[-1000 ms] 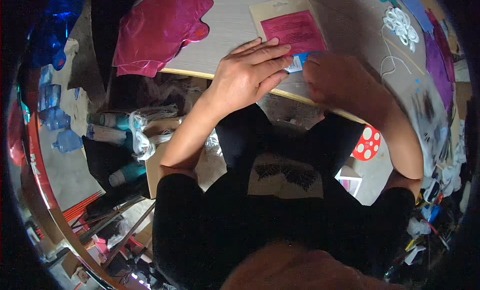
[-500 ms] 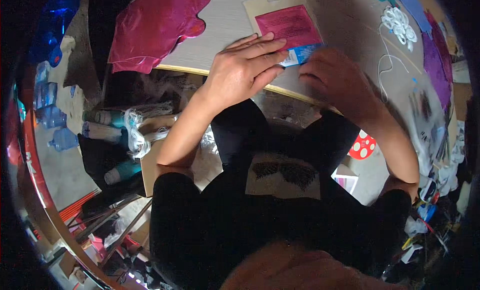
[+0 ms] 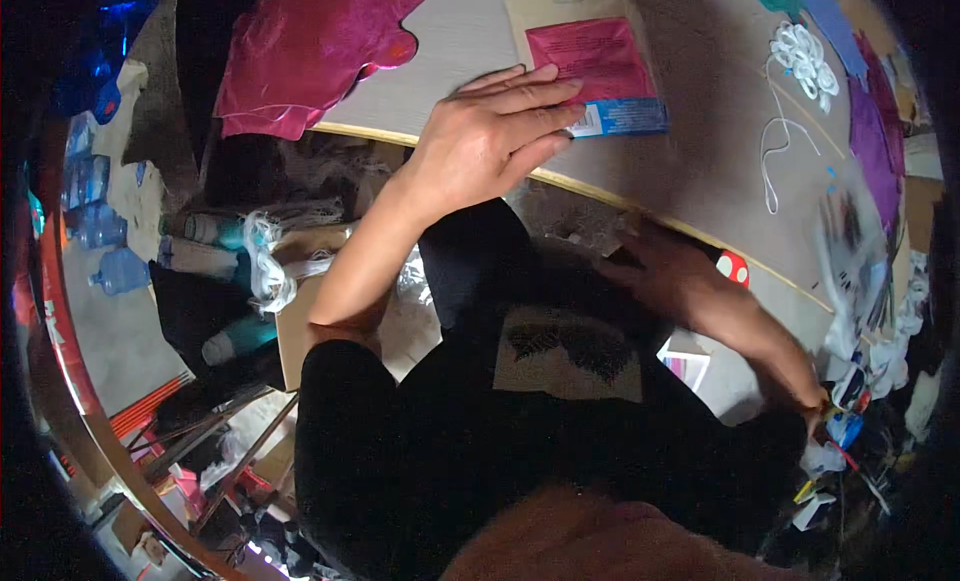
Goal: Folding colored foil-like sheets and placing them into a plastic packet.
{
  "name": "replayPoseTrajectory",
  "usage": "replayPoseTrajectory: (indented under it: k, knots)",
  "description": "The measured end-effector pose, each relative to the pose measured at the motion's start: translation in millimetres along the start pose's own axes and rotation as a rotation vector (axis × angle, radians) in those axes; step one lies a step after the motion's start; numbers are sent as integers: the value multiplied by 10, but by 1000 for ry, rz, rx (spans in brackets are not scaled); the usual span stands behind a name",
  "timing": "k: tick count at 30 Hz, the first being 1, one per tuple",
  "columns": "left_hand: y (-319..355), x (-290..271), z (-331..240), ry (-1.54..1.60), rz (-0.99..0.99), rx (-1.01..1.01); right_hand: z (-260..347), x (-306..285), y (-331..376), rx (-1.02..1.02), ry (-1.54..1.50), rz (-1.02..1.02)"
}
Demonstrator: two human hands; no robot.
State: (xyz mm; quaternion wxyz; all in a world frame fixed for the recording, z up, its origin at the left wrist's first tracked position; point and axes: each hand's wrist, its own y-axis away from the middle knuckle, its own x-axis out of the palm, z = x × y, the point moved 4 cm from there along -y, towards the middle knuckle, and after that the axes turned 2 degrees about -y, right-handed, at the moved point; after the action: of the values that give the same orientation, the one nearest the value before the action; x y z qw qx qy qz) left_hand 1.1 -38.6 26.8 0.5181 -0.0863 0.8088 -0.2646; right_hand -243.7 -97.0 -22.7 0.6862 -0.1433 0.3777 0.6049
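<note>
My left hand [image 3: 490, 136] lies with its fingers stretched out over the left edge of a flat packet [image 3: 535, 13] on the table. Inside the beige-topped packet shows a folded dark pink sheet [image 3: 590, 59]; a blue label strip [image 3: 642, 116] runs along its lower end. My right hand [image 3: 665, 271] is below the table's front edge, above my lap, and apart from the packet. Motion blur and shadow hide how its fingers are set, and I see nothing clear in it.
Flat shiny pink foil pieces [image 3: 310, 51] lie at the table's left. A loose coil of white string [image 3: 803, 66] and purple foil [image 3: 875, 146] are at the right. Below left stands a cardboard box [image 3: 292, 341] with white strands; a red white-dotted thing [image 3: 733, 269] shows under the edge.
My right hand has left the packet's lower right corner and moved down toward me, past the table edge. My left hand stays on the packet, whose blue strip is now uncovered.
</note>
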Motion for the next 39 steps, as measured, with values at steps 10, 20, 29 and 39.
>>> replayPoseTrajectory:
  k: [10, 20, 29, 39]
  knots:
    - [219, -6, -201, -174, 17, 85, -943, 1020, -284, -75, 211, -323]
    - [387, 11, -226, -67, -137, 30, 285, -706, 60, -398, 508, -589]
    - [336, -10, -322, 40, -250, -229, 195, -831, -301, -271, 157, -583]
    - [232, -20, -379, -7, -442, -344, 79, -949, -580, 134, -490, -442]
